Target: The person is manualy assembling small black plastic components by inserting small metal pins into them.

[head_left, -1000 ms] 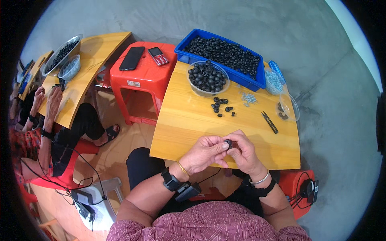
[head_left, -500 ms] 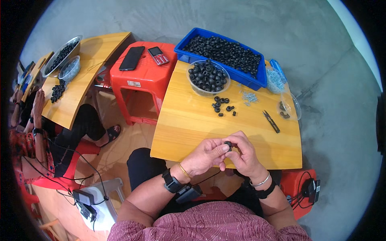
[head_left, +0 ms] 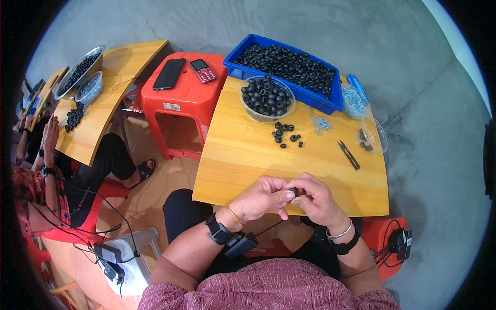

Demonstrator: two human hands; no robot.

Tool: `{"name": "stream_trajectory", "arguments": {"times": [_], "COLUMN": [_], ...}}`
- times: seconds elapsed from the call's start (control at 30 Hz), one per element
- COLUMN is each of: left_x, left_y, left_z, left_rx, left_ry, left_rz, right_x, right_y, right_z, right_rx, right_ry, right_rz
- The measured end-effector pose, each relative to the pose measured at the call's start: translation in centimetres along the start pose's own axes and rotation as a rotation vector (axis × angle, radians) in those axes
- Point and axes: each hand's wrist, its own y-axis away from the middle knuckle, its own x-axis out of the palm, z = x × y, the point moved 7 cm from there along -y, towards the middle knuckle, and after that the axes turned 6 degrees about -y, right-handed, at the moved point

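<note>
My left hand (head_left: 264, 198) and my right hand (head_left: 313, 198) meet over the near edge of the wooden table (head_left: 243, 155). Between their fingertips they pinch one small black ring (head_left: 293, 192), mostly hidden by the fingers. Farther out on the table lie a few loose black rings (head_left: 285, 134). Behind those stands a clear bowl (head_left: 266, 98) full of black rings, and behind it a blue tray (head_left: 289, 66) heaped with more.
Black snips (head_left: 349, 154) lie at the right, near a clear dish (head_left: 373, 135) and a heap of small clear bits (head_left: 321, 123). A red stool (head_left: 186, 93) carries two phones. Another person (head_left: 46, 170) sits at the left beside a second wooden table (head_left: 103, 103).
My hands stay together at the table edge, with only the fingers shifting on the ring. The person at the left has moved their hands.
</note>
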Motion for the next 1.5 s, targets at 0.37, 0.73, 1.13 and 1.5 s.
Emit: {"name": "stream_trajectory", "arguments": {"times": [0.37,0.73,1.13,1.5], "left_x": [0.0,0.3,0.2,-0.4], "left_y": [0.0,0.0,0.0,0.0], "left_z": [0.2,0.5,0.5,0.9], "left_rx": [-0.016,-0.032,-0.05,-0.027], "left_ry": [0.079,0.169,0.201,0.191], "left_rz": [-0.017,0.031,0.001,-0.147], "right_x": [0.0,0.6,-0.3,0.0], "right_y": [-0.1,-0.3,0.0,0.2], "right_z": [-0.4,0.3,-0.9,-1.3], "right_rx": [-0.041,-0.061,-0.029,-0.03], "right_ry": [0.09,0.112,0.101,0.009], "right_rz": [-0.067,0.009,-0.031,-0.06]}}
